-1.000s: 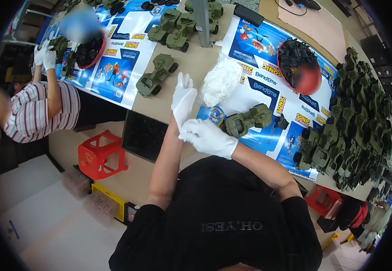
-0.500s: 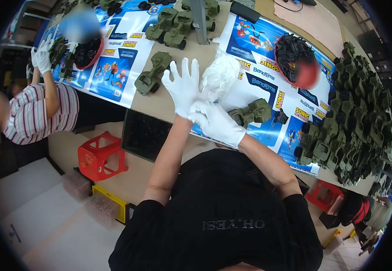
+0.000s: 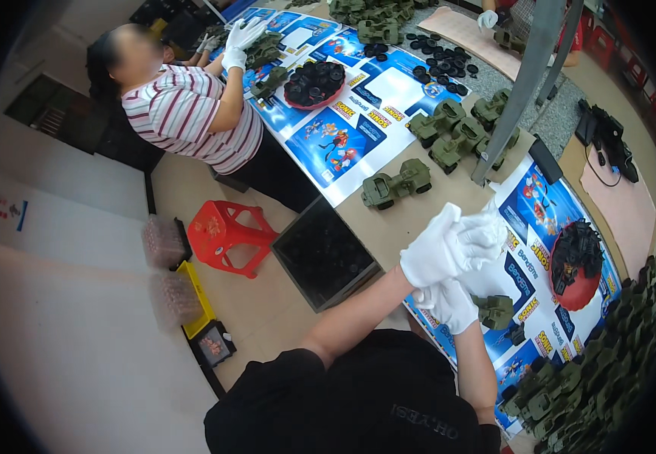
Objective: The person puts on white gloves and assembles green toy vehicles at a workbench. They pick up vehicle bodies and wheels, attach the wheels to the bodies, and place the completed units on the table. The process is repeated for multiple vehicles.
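Observation:
Both my hands wear white gloves and meet over the table's front edge. My left hand (image 3: 441, 246) is open, its fingers stretched toward a crumpled white plastic bag (image 3: 494, 223) that partly blends with them. Just below it, my right hand (image 3: 455, 306) is closed at the left wrist on the glove's cuff; its fingertips are partly hidden. Beside the right hand sits an olive-green toy vehicle (image 3: 496, 311), with a small black part (image 3: 517, 334) near it. Another green toy vehicle (image 3: 396, 184) stands on bare cardboard beyond my left hand.
A red basin (image 3: 579, 293) of black parts stands to the right, above a dense pile of green vehicles (image 3: 592, 378). A metal post (image 3: 521, 98) rises from the table. At left are a co-worker in a striped shirt (image 3: 192, 113), a red stool (image 3: 229, 231) and a dark box (image 3: 324, 253).
The view has swung left, bringing the co-worker and stool further in. My left hand has turned from upright, spread fingers to pointing rightward; the right hand stays at its wrist.

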Available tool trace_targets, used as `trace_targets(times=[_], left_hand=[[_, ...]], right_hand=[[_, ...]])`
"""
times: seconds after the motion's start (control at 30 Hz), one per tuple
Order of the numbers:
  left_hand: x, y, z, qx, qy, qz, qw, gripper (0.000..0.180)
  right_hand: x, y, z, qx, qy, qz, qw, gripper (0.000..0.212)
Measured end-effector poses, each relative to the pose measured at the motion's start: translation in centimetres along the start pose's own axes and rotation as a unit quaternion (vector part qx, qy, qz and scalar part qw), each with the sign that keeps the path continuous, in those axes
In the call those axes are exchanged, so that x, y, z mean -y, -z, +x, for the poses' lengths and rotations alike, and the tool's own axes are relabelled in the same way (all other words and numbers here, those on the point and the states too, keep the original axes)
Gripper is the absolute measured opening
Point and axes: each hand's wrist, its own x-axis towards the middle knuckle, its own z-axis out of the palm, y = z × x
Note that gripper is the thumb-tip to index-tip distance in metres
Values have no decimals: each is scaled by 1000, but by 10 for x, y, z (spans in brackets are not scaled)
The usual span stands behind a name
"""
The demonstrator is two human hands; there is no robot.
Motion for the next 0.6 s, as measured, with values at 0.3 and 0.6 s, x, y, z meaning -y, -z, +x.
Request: trace_targets(times=[0.3, 0.6], left_hand=[[8, -48, -7, -93, 14, -91, 991, 61], [-23, -23, 19, 21, -148, -15, 989, 61]], right_hand=[[-36, 25, 19, -147, 19, -158, 976, 37], [1, -17, 7, -185, 150, -315, 919, 21]])
